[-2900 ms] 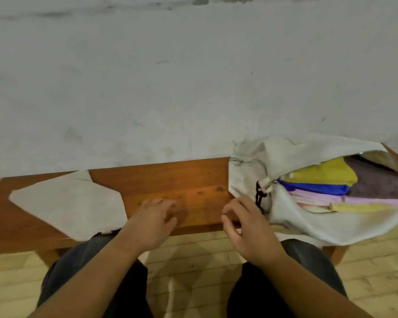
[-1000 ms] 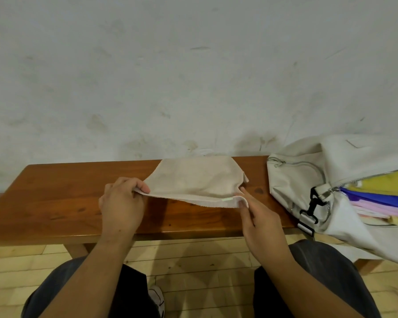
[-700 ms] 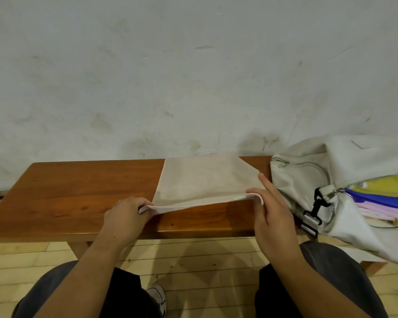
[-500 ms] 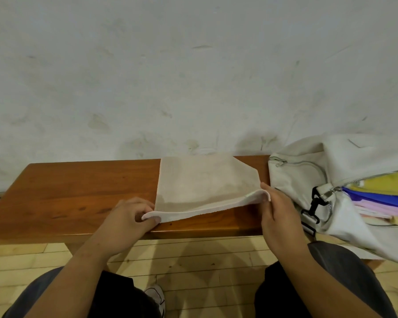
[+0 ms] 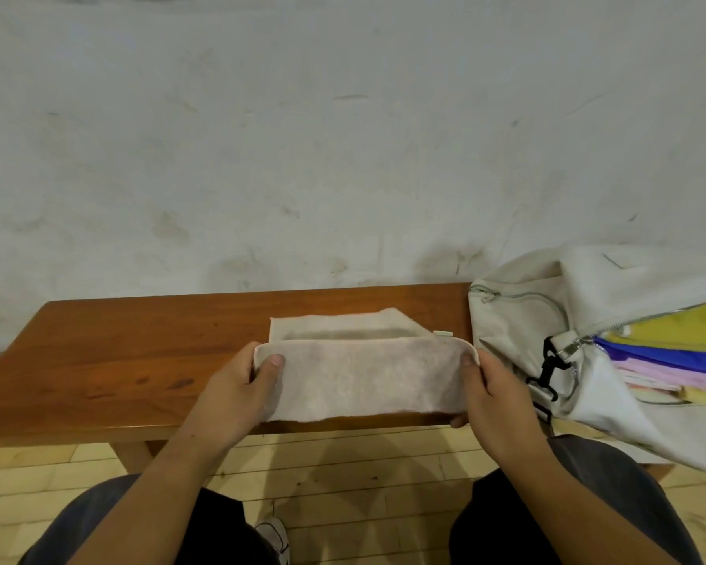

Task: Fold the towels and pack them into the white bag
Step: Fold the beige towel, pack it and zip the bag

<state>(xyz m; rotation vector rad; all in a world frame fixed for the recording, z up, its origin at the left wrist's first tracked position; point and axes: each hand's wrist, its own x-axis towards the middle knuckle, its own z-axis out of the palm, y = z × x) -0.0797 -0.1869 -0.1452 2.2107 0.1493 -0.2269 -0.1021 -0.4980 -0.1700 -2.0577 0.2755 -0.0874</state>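
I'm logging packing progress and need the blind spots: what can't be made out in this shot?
Head view only.
white bag: right part cut off by the frame edge, so fullness is unknown.
packed towels: only edges show through the zip opening, so the count is unclear.
beige towel: its lifted flap hides the layers behind and most fingers of the left hand and right hand gripping it.
small tag at its corner: too small to read.

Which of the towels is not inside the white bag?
The beige towel, gripped by the left hand and right hand over the bench; the yellow, blue and pink towels lie inside the bag.
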